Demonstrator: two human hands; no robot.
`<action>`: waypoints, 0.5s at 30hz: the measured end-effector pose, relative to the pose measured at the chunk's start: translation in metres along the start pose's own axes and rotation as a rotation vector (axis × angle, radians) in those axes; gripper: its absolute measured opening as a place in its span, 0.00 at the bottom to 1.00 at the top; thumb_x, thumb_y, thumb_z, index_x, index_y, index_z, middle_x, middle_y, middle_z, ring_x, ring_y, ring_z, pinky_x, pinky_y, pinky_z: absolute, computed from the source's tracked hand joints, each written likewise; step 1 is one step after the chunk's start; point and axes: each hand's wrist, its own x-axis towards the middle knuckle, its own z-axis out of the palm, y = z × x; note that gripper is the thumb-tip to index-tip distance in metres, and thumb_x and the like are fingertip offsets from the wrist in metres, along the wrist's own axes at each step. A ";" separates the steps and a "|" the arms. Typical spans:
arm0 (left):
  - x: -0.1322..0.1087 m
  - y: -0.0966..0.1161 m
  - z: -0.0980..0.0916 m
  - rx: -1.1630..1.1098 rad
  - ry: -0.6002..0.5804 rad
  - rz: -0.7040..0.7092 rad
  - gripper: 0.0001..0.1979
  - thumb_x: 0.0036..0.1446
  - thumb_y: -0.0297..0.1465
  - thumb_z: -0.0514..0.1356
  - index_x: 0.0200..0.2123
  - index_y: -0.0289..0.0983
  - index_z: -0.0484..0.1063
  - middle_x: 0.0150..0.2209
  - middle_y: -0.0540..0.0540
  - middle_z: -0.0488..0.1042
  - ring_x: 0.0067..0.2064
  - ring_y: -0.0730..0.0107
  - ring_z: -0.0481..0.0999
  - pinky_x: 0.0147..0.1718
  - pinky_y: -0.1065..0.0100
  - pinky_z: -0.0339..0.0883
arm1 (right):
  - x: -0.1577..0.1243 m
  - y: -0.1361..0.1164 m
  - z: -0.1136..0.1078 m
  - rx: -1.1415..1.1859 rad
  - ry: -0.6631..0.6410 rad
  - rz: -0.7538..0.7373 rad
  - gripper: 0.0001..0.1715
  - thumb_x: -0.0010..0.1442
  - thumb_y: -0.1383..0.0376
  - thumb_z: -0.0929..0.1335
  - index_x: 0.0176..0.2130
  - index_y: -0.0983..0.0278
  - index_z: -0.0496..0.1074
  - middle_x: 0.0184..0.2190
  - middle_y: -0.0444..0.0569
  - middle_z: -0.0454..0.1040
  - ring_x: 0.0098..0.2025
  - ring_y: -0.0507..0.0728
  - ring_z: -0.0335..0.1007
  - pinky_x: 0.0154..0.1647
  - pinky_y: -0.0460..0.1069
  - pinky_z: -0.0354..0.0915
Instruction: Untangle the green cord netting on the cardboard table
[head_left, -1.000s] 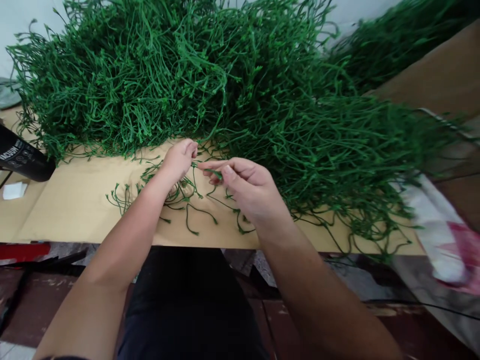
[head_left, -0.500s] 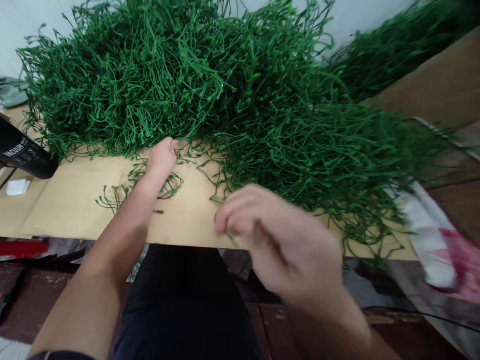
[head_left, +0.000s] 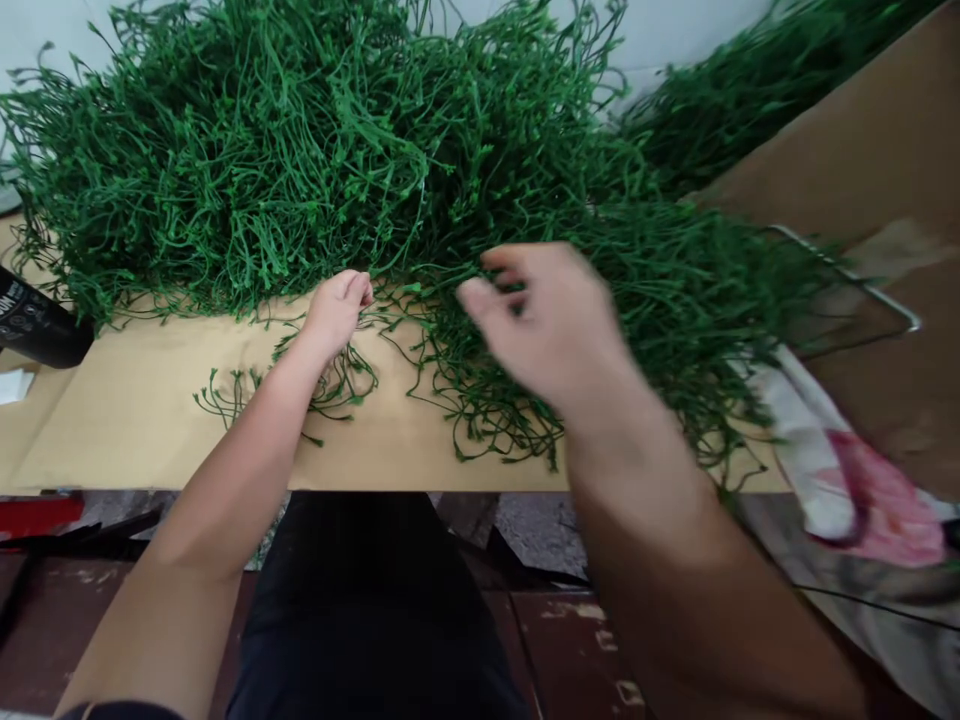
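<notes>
1. My left hand (head_left: 337,308) has its fingers curled closed; I cannot tell whether anything sits between them.
2. My right hand (head_left: 551,320), blurred and well apart from the left, has thumb and fingers parted in front of the pile (head_left: 285,170).
3. That green pile rises beyond both hands; loose stems (head_left: 352,380) lie on the desk (head_left: 150,400), nearer me than my left hand.
4. Everything looks tangled, so I judge a light pinch and slow draw works best.
</notes>
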 end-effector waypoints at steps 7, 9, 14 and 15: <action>0.003 -0.001 -0.002 0.042 -0.027 0.005 0.16 0.59 0.24 0.49 0.19 0.35 0.58 0.19 0.54 0.58 0.23 0.80 0.59 0.27 0.76 0.55 | -0.010 -0.040 0.052 0.190 -0.302 -0.106 0.11 0.58 0.68 0.59 0.26 0.64 0.64 0.25 0.47 0.68 0.29 0.52 0.61 0.33 0.48 0.55; 0.003 -0.001 -0.001 0.056 -0.029 -0.006 0.16 0.59 0.24 0.49 0.18 0.35 0.58 0.19 0.54 0.58 0.22 0.81 0.58 0.26 0.75 0.54 | -0.010 -0.039 0.052 0.212 -0.247 -0.146 0.13 0.58 0.69 0.57 0.23 0.63 0.59 0.24 0.47 0.65 0.29 0.52 0.60 0.34 0.48 0.55; 0.009 -0.007 0.005 0.045 -0.062 -0.025 0.15 0.60 0.27 0.49 0.20 0.36 0.57 0.19 0.54 0.58 0.20 0.81 0.56 0.23 0.74 0.51 | -0.029 -0.040 0.045 0.250 -0.164 -0.309 0.14 0.58 0.67 0.56 0.21 0.62 0.54 0.21 0.47 0.62 0.29 0.54 0.58 0.33 0.49 0.56; 0.012 -0.010 0.003 0.066 -0.026 -0.012 0.15 0.60 0.27 0.49 0.19 0.36 0.57 0.18 0.54 0.57 0.20 0.81 0.56 0.23 0.74 0.50 | -0.036 -0.044 0.040 0.261 -0.139 -0.343 0.14 0.58 0.68 0.56 0.21 0.62 0.55 0.21 0.47 0.62 0.28 0.53 0.58 0.32 0.49 0.57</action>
